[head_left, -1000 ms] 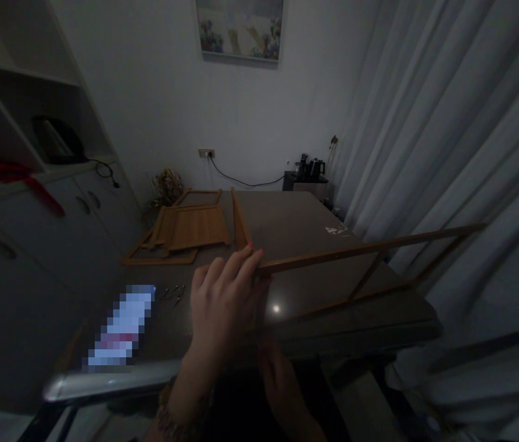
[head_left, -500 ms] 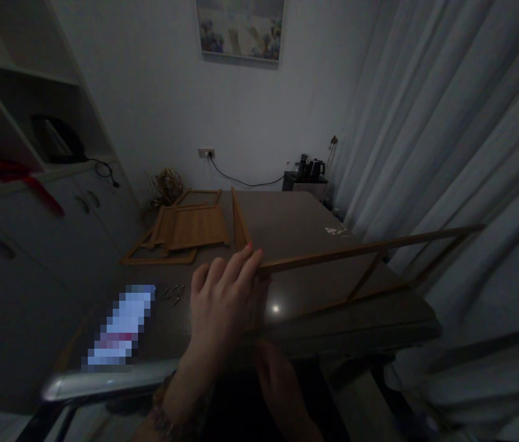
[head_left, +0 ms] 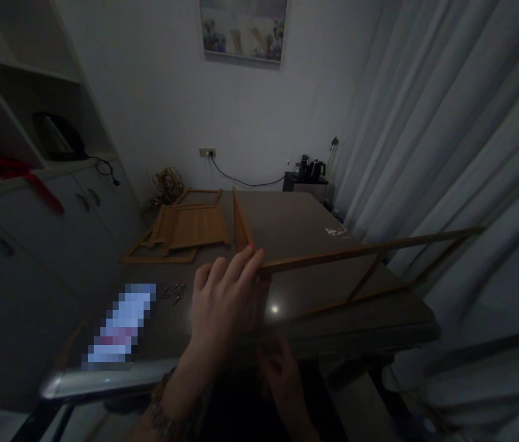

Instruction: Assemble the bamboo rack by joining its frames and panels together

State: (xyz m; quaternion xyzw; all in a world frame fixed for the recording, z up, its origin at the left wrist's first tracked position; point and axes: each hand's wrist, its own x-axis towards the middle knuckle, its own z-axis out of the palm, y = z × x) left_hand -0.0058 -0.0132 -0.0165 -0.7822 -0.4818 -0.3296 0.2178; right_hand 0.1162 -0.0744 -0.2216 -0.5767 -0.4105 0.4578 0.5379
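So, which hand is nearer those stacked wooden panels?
The left hand: holding the wooden frame, it sits to the right of the stacked wooden panels, nearer the camera. The right hand is farther off, low by the near edge of the table.

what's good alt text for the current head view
A person's left hand grips a wooden frame at a table in a dim room, while the right hand, blurred, is low by the near edge. Wooden panels, small metal parts and a pixelated bright rectangle lie to the left.

dim white wall (head_left: 148,92) beside pale curtains (head_left: 448,123)
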